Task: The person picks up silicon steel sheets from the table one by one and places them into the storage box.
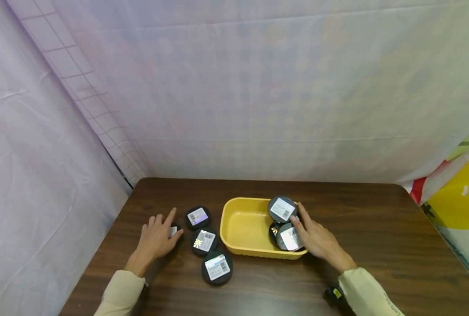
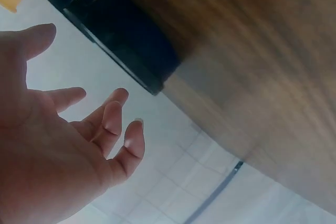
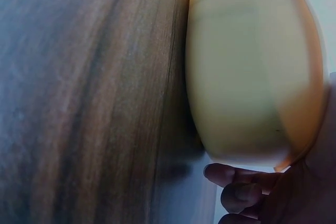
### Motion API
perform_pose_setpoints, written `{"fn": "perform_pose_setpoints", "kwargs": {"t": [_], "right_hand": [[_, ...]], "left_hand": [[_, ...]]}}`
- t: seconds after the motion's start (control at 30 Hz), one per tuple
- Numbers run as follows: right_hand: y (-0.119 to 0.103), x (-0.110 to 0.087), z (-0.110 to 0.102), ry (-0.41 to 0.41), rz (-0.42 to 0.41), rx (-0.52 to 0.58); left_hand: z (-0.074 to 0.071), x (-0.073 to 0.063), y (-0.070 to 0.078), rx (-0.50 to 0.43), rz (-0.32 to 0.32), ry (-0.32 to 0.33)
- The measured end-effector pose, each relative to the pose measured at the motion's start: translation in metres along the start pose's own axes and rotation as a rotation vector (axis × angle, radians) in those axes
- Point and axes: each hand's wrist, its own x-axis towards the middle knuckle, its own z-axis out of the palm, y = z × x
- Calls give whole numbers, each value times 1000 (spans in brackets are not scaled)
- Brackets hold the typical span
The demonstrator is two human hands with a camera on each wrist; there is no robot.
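My left hand [image 1: 153, 237] reaches over a black round container [image 1: 173, 231] with a white label, its fingers spread and largely covering it. In the left wrist view the left palm [image 2: 68, 135] faces a thick black container [image 2: 121, 35], with nothing between the loosely bent fingers. At the right end of a yellow basket [image 1: 244, 226], my right hand [image 1: 317, 237] grips the rim, thumb inside and fingers outside. Beside that thumb, a black container [image 1: 282, 209] lies on top of others [image 1: 290, 237] in the basket. The right wrist view shows bent fingers [image 3: 241, 192] past the basket's end [image 3: 241, 77].
Between the left hand and the basket, three more labelled black containers lie in a row: a far one [image 1: 198, 217], a middle one [image 1: 204, 241] and a near one [image 1: 217, 267]. The dark wooden table [image 1: 377, 228] ends at a white cloth backdrop [image 1: 258, 109].
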Motion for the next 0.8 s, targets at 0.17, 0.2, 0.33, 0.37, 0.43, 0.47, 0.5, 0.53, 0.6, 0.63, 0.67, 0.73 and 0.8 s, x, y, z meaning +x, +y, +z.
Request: {"fn": "perform_pose_setpoints", "kwargs": {"t": [0.17, 0.2, 0.33, 0.37, 0.43, 0.47, 0.5, 0.53, 0.6, 0.63, 0.67, 0.73, 0.8], "right_hand": [[-1, 0, 0, 2, 1, -4], [-1, 0, 0, 2, 1, -3], [-1, 1, 0, 4, 0, 1], [-1, 1, 1, 4, 0, 1], [-1, 1, 1, 6, -1, 2], [0, 2, 1, 6, -1, 2], [0, 2, 2, 7, -2, 1], [0, 2, 2, 8, -3, 1], [0, 3, 2, 7, -6, 1], [0, 3, 2, 7, -6, 2], [0, 3, 2, 6, -7, 4], [-1, 4, 2, 5, -6, 6], [-1, 4, 2, 5, -6, 8]], "left_hand": [[4, -5, -5, -21, -11, -1], [4, -6, -5, -22, -12, 1], [6, -8, -8, -17, -16, 10], [7, -9, -8, -13, -17, 16], [8, -9, -9, -3, -20, 23], [9, -10, -9, 0, -23, 26], [9, -10, -9, 2, -26, 27], [10, -10, -9, 6, -27, 28], [11, -10, -10, 12, -35, 13], [11, -10, -10, 13, -40, 7], [12, -10, -10, 15, -45, 2], [13, -10, -10, 21, -52, -3], [14, -11, -10, 25, -58, -3]]}}
